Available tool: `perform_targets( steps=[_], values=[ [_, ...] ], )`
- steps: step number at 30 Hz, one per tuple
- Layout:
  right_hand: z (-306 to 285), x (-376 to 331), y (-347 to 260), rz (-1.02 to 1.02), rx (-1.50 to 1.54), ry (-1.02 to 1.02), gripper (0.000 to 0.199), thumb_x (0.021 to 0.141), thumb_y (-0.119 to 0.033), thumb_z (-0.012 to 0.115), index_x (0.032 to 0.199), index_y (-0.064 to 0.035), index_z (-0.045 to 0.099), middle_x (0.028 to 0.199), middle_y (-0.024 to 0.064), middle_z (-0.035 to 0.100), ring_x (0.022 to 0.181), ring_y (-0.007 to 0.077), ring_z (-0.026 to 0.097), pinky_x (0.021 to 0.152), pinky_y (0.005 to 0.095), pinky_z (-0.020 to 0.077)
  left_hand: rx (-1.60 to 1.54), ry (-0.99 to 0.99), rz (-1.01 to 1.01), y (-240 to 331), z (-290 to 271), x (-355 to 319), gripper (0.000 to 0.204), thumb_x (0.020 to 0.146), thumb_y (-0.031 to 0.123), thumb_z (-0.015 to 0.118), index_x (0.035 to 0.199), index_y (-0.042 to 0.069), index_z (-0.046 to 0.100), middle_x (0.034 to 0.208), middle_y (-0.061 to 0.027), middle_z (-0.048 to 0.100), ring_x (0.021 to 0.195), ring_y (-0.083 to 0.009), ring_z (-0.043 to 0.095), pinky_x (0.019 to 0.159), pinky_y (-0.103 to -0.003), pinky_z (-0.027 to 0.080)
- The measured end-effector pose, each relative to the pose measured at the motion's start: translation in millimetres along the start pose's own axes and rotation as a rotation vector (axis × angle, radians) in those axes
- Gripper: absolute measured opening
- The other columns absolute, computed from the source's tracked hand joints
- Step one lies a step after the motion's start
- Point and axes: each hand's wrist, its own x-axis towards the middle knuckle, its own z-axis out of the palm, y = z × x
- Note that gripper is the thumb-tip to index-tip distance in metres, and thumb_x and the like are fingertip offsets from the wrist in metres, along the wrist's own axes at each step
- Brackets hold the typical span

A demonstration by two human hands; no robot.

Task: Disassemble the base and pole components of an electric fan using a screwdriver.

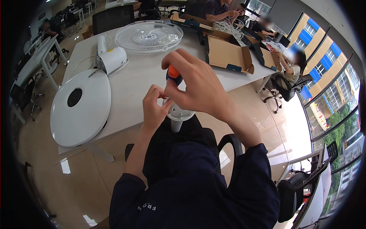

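My right hand (202,84) is closed round the handle of a screwdriver (174,72), orange at the top and dark blue below. It points down at a white round flange (183,114) with small holes, which sits on a short white tube (176,126) above my lap. The screwdriver's tip is hidden behind my fingers. My left hand (153,110) is at the flange's left edge, thumb and fingers pinched together by the hidden tip; what they grip does not show. On the table left of my hands are a white fan motor housing (116,61) and a round white fan base (84,118).
A white wire fan grille (148,36) lies at the table's far side. Open cardboard boxes (225,53) and a heap of white cables (228,28) are to its right. Other people sit beyond. A black chair (114,19) stands behind the table, whose near edge is before me.
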Motion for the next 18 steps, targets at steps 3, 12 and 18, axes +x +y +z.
perform_targets(
  steps=[3, 12, 18],
  values=[
    [0.4, 4.4, -6.9, 0.112, -0.078, -0.163, 0.016, 0.087, -0.016, 0.068, 0.094, -0.0046, 0.059, 0.08, 0.01, 0.06, 0.062, 0.0303, 0.06, 0.057, 0.0377, 0.0462, 0.063, -0.009, -0.026, 7.1, -8.2, -1.6, 0.018, 0.077, 0.001, 0.078, 0.089, 0.0, 0.065, 0.085, -0.0069, 0.055, 0.075, -0.0183, 0.06, 0.066, -0.031, 0.051],
    [1.8, 14.1, -10.8, 0.096, -0.122, -0.104, 0.014, 0.084, -0.015, 0.067, 0.088, -0.0031, 0.06, 0.082, 0.0121, 0.061, 0.067, 0.0338, 0.06, 0.059, 0.0394, 0.0461, 0.088, -0.244, -0.07, 9.9, -37.1, -6.4, 0.011, 0.084, 0.005, 0.073, 0.091, -0.003, 0.072, 0.101, -0.0096, 0.06, 0.088, -0.0209, 0.067, 0.073, -0.032, 0.06],
    [0.0, 13.7, -12.5, 0.049, -0.019, -0.07, 0.014, 0.084, -0.014, 0.067, 0.085, -0.0024, 0.06, 0.083, 0.0131, 0.062, 0.066, 0.0341, 0.06, 0.06, 0.0394, 0.0465, 0.085, -0.165, -0.203, 22.7, -40.2, -5.3, 0.009, 0.086, 0.004, 0.073, 0.091, -0.003, 0.071, 0.099, -0.0086, 0.063, 0.085, -0.0181, 0.069, 0.07, -0.03, 0.065]
  ],
)
